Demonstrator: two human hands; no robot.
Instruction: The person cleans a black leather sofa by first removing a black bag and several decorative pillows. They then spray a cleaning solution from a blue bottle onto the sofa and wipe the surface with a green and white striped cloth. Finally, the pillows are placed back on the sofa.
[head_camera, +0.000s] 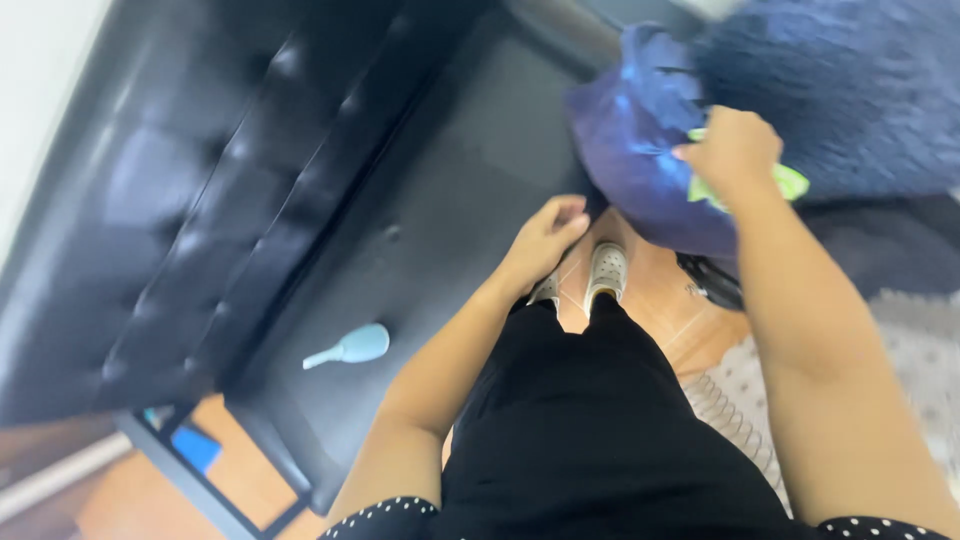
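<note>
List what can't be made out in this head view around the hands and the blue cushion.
- Right hand: its fingers are buried in the blue cushion, and motion blur hides the grip.
- Green thing under that hand: mostly covered, kind unclear.
- Fuzzy blue item: cut off by the top and right edges.
- Left hand: blurred; contact with the cushion's lower edge unclear.
- Light blue tool on the black sofa: too small to identify.
</note>
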